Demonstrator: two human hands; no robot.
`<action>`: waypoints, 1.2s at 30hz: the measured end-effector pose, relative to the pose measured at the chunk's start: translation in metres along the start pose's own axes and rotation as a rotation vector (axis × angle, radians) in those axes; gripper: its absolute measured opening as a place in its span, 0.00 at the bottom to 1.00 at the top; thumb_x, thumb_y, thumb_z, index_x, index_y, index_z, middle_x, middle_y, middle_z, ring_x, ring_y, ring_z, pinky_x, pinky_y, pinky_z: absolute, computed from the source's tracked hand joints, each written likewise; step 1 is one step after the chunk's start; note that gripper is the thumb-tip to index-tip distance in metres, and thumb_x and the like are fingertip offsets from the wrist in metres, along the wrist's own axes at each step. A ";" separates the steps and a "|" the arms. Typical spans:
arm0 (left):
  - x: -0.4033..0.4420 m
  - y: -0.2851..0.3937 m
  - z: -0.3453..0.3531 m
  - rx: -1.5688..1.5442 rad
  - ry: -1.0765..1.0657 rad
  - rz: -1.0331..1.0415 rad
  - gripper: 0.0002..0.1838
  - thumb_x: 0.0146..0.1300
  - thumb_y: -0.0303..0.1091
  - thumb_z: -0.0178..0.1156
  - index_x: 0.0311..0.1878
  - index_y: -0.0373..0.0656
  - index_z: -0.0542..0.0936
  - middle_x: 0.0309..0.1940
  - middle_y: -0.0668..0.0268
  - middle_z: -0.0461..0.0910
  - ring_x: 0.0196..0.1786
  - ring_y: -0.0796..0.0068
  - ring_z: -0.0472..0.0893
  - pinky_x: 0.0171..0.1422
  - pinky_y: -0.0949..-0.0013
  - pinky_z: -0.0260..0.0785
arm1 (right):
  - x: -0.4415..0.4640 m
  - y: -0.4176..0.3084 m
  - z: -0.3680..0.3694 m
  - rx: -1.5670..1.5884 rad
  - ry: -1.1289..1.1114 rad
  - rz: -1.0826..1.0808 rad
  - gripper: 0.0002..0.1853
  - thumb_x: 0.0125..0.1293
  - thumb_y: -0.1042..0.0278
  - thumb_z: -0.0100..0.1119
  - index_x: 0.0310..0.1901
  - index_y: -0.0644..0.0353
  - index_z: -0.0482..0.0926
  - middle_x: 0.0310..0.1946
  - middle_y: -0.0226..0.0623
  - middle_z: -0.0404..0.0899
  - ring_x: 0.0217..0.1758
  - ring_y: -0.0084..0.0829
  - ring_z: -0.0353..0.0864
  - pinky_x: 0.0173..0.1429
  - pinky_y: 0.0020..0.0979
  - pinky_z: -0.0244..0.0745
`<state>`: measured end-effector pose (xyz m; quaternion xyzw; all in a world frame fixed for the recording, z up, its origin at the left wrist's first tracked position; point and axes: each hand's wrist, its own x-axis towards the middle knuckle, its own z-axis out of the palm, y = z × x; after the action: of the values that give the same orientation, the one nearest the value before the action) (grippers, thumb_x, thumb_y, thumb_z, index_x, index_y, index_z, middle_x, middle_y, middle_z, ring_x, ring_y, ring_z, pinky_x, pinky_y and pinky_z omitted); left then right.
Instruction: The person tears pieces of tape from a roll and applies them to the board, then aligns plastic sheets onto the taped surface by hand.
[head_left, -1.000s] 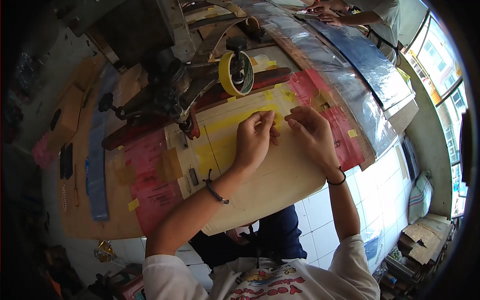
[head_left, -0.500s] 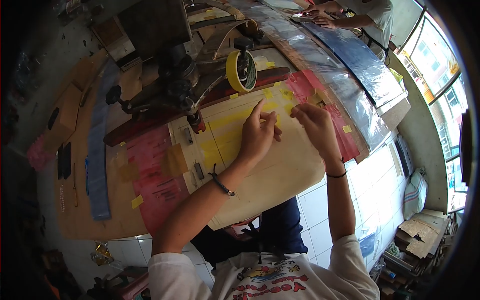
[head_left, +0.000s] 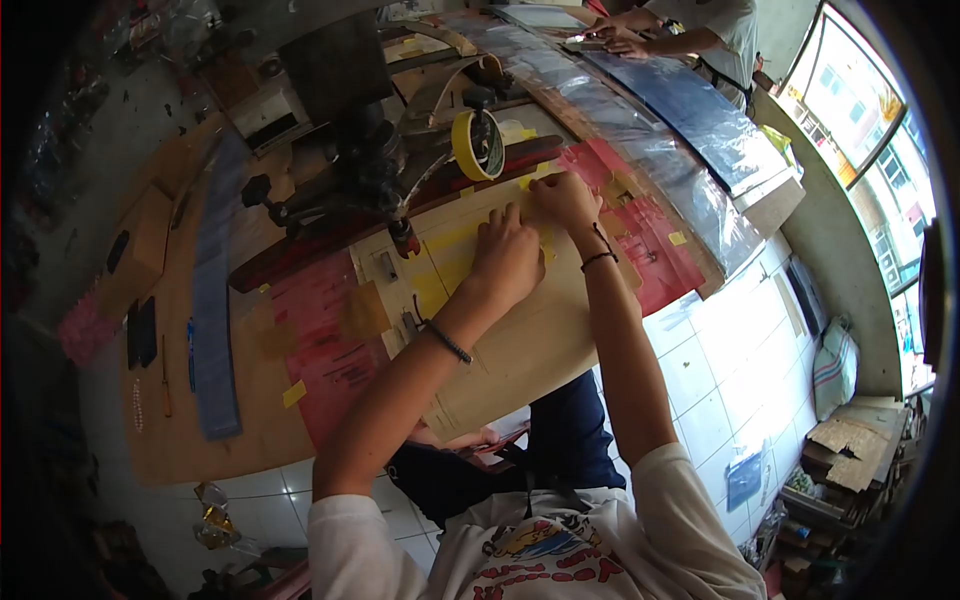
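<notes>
A pale sheet (head_left: pixel 520 345) with pencil lines and yellow tape strips (head_left: pixel 430 292) lies over the front edge of the bench. My left hand (head_left: pixel 508 258) rests on it, fingers bent and slightly apart, fingertips touching the taped area. Just beyond, at the sheet's far edge, my right hand (head_left: pixel 566 200) is closed with its fingertips together beside a small yellow tape piece (head_left: pixel 527 183); what is between them is hidden. A roll of yellow tape (head_left: pixel 466 146) hangs on a knob of the black clamp device (head_left: pixel 350 165) just past my hands.
Red panels (head_left: pixel 655 250) flank the sheet. Small metal blocks (head_left: pixel 388 266) sit on its left part. A blue strip (head_left: pixel 212 330), phone-like dark objects (head_left: pixel 147 330) and a pen (head_left: pixel 191 355) lie left. A co-worker (head_left: pixel 705 35) works at a dark blue panel (head_left: pixel 665 115) far right.
My right hand has moved left and away from me, to the sheet's far edge. My left hand has turned over and its fingers have come down onto the sheet. The whole view has shifted slightly.
</notes>
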<state>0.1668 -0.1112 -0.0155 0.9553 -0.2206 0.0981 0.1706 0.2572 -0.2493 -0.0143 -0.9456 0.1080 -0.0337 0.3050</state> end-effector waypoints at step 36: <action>-0.018 -0.020 0.013 -0.065 0.240 0.190 0.21 0.67 0.36 0.60 0.57 0.29 0.79 0.52 0.53 0.75 0.57 0.55 0.73 0.62 0.53 0.66 | 0.018 -0.016 0.005 -0.070 0.043 0.150 0.32 0.52 0.40 0.72 0.53 0.54 0.88 0.56 0.44 0.87 0.63 0.44 0.84 0.71 0.61 0.63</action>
<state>0.1616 -0.0926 -0.0378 0.9054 -0.2913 0.2201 0.2166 0.2778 -0.2382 -0.0092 -0.9440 0.1859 -0.0272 0.2711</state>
